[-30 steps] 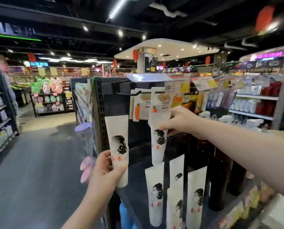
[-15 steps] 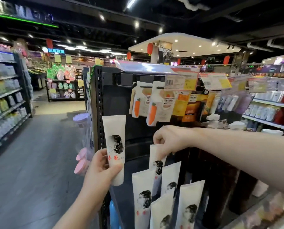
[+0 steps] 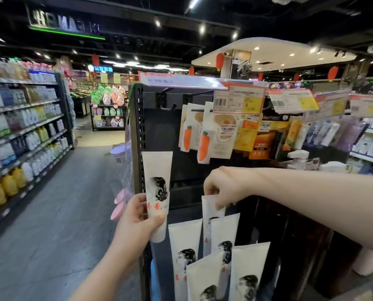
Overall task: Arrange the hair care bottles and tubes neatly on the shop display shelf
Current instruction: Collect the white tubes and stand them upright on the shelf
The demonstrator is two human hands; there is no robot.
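My left hand (image 3: 138,222) grips a white hair care tube (image 3: 157,187) with a black hair drawing and red characters, held upright with its flat crimped end up, in front of the black shelf upright (image 3: 138,131). My right hand (image 3: 224,185) pinches the top edge of a second white tube (image 3: 210,210), which stands upright at the back of a cluster of several like tubes (image 3: 222,268) on the display shelf. Dark brown bottles (image 3: 294,246) stand to the right of the tubes, partly under my right forearm.
Carrot-printed packets (image 3: 203,140) hang from hooks on the black back panel, under price tags (image 3: 238,101). White pump bottles (image 3: 298,157) sit behind my right arm. An aisle with stocked shelves (image 3: 23,135) runs along the left. Pink-lidded jars (image 3: 119,203) hang left of the upright.
My right hand has lowered its tube from up near the hanging packets down into the cluster of tubes. The left hand keeps its tube in about the same spot.
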